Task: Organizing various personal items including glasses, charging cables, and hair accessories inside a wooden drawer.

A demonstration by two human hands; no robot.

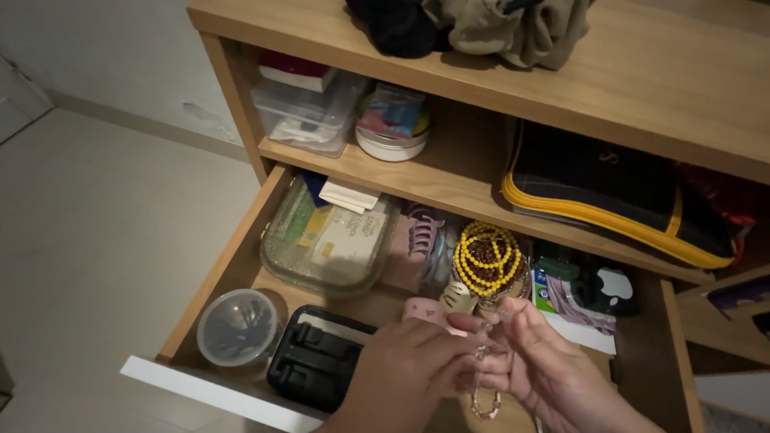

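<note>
My left hand [405, 370] and my right hand [545, 365] meet over the open wooden drawer [233, 265], fingertips pinched together on a thin beaded bracelet [485, 401] that dangles between them. Just behind the hands lies a coil of yellow and brown beads [487, 258] on a small round container. A pink item [425, 309] shows partly under my left fingers.
The drawer holds a clear lidded box [329, 240] with cards, a round clear tub [237, 325], a black plastic case [317, 357], a purple hair claw [423, 228] and packets [573, 309]. The shelf above carries plastic boxes [309, 108], a round tin [393, 132] and a black yellow-trimmed bag [618, 196]. Clothes [481, 28] lie on top.
</note>
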